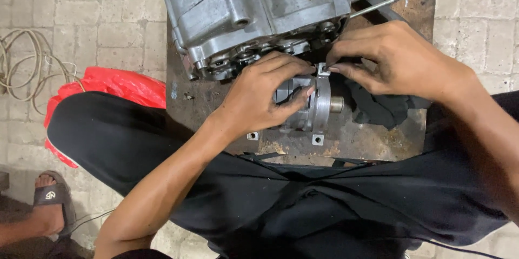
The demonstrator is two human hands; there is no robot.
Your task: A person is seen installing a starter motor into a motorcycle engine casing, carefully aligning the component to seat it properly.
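Centre frame, the left hand [265, 97] grips a small grey metal housing [311, 105] on a rusty table [373, 140]. The right hand [394, 59] pinches its top mounting tab [323, 68]. A large engine case [254, 10] fills the upper middle.

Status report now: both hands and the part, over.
Left hand grips small grey metal flanged housing. Right hand pinches its top mounting tab. Large grey engine casing sits close behind.

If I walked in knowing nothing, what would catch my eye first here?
Two bare hands meet at centre over a small grey metal part: the left hand grips it, the right hand pinches at its upper lug. Just above sits a big grey engine casing; a red plastic bag lies at left.
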